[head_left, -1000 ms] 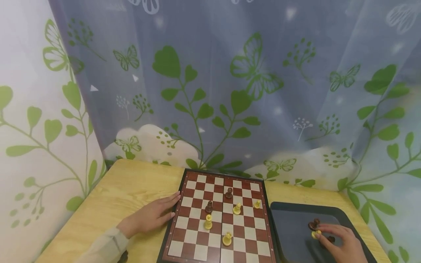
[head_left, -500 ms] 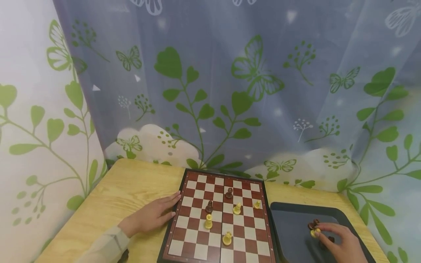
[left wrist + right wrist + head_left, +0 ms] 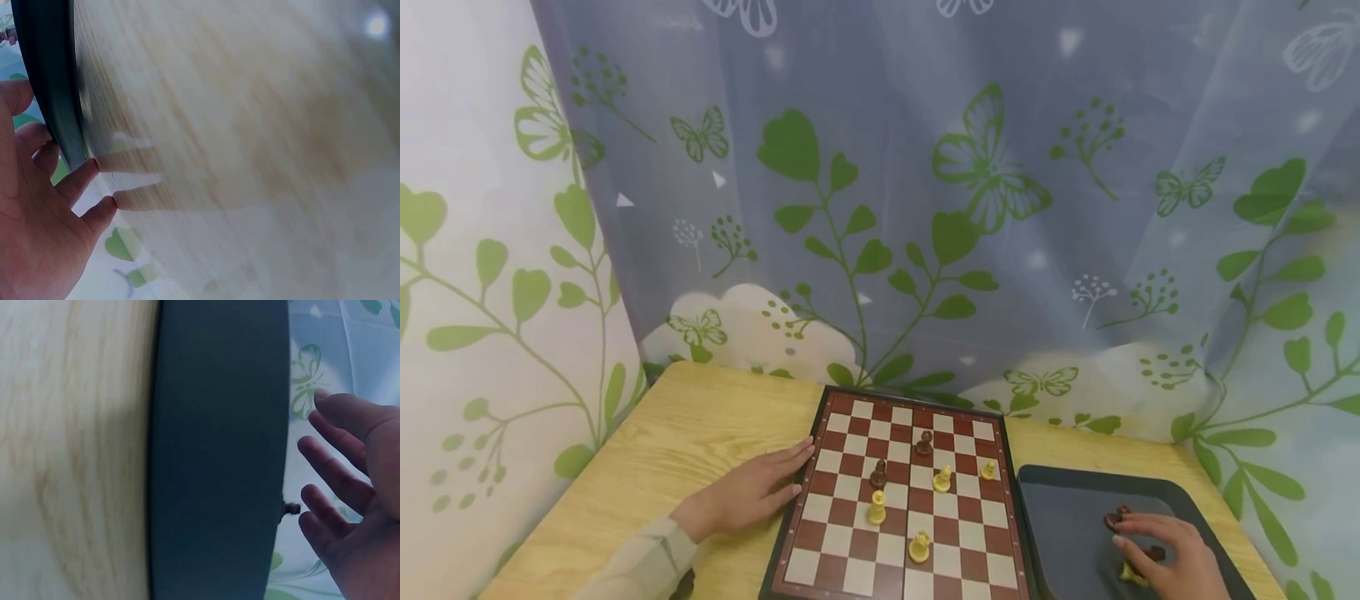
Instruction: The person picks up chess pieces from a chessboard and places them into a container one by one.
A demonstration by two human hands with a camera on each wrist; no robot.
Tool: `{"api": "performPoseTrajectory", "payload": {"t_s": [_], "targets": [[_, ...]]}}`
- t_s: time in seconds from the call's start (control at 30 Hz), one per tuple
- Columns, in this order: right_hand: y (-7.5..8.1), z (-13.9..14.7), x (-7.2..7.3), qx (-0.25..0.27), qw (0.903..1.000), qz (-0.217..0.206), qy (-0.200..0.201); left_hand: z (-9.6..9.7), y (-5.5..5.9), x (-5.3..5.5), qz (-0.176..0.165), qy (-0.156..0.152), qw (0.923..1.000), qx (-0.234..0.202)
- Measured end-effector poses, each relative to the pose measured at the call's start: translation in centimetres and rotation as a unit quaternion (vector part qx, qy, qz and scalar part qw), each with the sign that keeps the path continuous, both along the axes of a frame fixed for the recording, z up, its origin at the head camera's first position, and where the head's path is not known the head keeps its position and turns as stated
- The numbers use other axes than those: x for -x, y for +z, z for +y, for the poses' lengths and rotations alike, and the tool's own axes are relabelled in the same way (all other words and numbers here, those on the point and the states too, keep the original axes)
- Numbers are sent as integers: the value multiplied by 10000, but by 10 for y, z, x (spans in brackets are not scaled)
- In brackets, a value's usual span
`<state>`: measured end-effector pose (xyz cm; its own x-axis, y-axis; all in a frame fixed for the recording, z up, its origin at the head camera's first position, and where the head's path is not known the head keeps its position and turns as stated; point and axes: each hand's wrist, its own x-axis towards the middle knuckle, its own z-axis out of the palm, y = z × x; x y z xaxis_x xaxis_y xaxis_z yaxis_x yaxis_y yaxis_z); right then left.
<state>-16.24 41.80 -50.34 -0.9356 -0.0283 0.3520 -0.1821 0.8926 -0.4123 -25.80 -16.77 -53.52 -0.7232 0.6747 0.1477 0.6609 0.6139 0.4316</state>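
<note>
In the head view my left hand (image 3: 745, 492) rests with straight fingers at the left edge of the chessboard (image 3: 891, 575). The left wrist view shows its fingertips by the board's dark side (image 3: 53, 87). My right hand (image 3: 1176, 550) is over the dark tray (image 3: 1067, 521), thumb and fingers apart, nothing pinched between them. A yellow chess piece (image 3: 1131, 573) lies in the tray beneath its thumb, partly hidden, beside a dark chess piece (image 3: 1154, 553). Another dark chess piece (image 3: 1115, 518) lies at the fingertips. In the right wrist view the right hand (image 3: 356, 481) has loosely bent fingers.
Dark chess pieces (image 3: 879, 475) and yellow chess pieces (image 3: 877, 508) stand spread over the board. The tray sits right of the board on a wooden table (image 3: 715, 408). A patterned curtain (image 3: 880, 208) hangs behind the table.
The right hand has let go of the yellow chess piece, which now lies lower in the tray, near a dark piece. The left hand stays at the board's edge.
</note>
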Motion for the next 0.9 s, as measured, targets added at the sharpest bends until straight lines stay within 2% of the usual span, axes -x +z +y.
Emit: {"api": "performPoseTrajectory", "payload": {"t_s": [0.13, 0.27, 0.4, 0.67, 0.8, 0.9], "targets": [[-1, -12, -2, 227, 9978, 573, 234, -1, 1, 0, -62, -12, 10000, 16], [1, -28, -3, 229, 9975, 651, 158, -1, 1, 1, -63, 35, 10000, 66], [6, -45, -3, 185, 9988, 424, 156, -1, 1, 2, 6, 41, 10000, 84], [9, -80, -4, 299, 9961, -46, 830, -1, -2, 2, 51, 34, 9999, 105], [11, -99, -2, 495, 9912, -413, 1155, -1, -3, 3, 179, 45, 9998, 80], [12, -112, 0, 573, 9839, -822, 1479, -2, -4, 3, 207, 10, 9998, 74]]}}
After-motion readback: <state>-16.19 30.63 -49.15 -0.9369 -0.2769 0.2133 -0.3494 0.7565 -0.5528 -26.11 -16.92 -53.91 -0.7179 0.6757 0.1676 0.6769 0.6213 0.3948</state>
